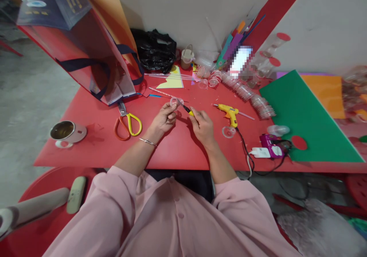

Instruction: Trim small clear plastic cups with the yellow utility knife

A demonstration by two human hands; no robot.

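My left hand (165, 118) pinches a small clear plastic lid (175, 102) over the middle of the red table (183, 150). In my right hand (203, 126) is a yellow and black craft knife (187, 110), its blade pointing up and left against the lid. A yellow glue gun (229, 113) lies to the right of my right hand, with another clear round lid (228, 131) just below it. Left of my left hand rest scissors (128, 123) with one red and one yellow handle. A striped straw (160, 92) lies behind the lid.
A metal mug (68, 131) stands at the left, below a tall paper bag (77, 47). Behind are a black plastic bag (155, 50) and stacked clear cups (243, 91). A green sheet (309, 123) and a purple power adapter (271, 144) with cables are at the right.
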